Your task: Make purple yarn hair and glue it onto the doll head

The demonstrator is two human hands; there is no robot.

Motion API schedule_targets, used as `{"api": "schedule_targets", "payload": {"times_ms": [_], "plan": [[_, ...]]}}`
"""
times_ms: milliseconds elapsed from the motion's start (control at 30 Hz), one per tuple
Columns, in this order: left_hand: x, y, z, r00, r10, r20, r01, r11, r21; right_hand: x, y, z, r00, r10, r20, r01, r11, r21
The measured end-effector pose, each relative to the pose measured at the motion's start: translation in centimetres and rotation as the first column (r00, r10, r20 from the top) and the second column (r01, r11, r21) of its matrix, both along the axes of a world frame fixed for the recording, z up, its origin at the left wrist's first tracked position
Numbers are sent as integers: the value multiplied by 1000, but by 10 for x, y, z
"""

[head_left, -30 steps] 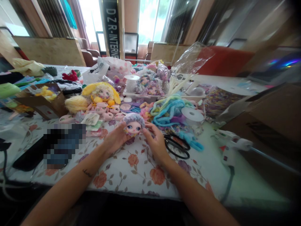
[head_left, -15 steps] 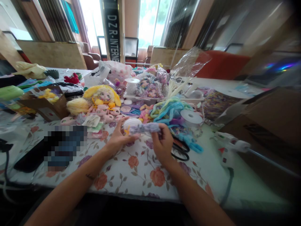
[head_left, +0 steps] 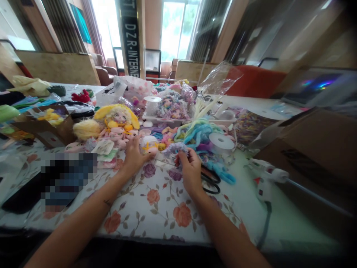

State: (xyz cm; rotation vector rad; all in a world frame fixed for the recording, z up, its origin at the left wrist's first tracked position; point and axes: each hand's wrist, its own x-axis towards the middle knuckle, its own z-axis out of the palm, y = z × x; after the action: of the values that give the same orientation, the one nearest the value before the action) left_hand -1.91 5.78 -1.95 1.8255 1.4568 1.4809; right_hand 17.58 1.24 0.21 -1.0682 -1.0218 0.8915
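My left hand (head_left: 133,156) grips a small bare doll head (head_left: 149,143), pale with a bit of yellow on it, low over the flowered tablecloth (head_left: 156,201). My right hand (head_left: 190,168) pinches a fuzzy lilac-grey wig piece (head_left: 175,148) that stretches toward the doll head. Both hands are closed on what they hold. Black scissors (head_left: 209,180) lie just right of my right hand. Behind the hands lies a row of pink doll heads (head_left: 119,134).
A yellow-haired doll (head_left: 118,116), coloured yarn (head_left: 199,132), a white ribbon spool (head_left: 221,141) and finished dolls (head_left: 171,106) crowd the table's middle. A white glue gun (head_left: 266,178) lies at right beside a brown carton (head_left: 320,149). An open cardboard box (head_left: 46,124) stands left.
The lilac wig has come off the doll head: my right hand pulled it away to the right. My left hand lowered the bare head toward the table.
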Motion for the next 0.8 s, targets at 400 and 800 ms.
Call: {"api": "schedule_targets", "payload": {"times_ms": [400,800], "plan": [[18,-52,14,963,-150,223,175,980,-96,-8,-14,-3,982,136,135,-138,990,12],[15,-50,2,717,-238,655,554,766,-327,-5,-25,0,814,417,404,-440,897,-38]]}}
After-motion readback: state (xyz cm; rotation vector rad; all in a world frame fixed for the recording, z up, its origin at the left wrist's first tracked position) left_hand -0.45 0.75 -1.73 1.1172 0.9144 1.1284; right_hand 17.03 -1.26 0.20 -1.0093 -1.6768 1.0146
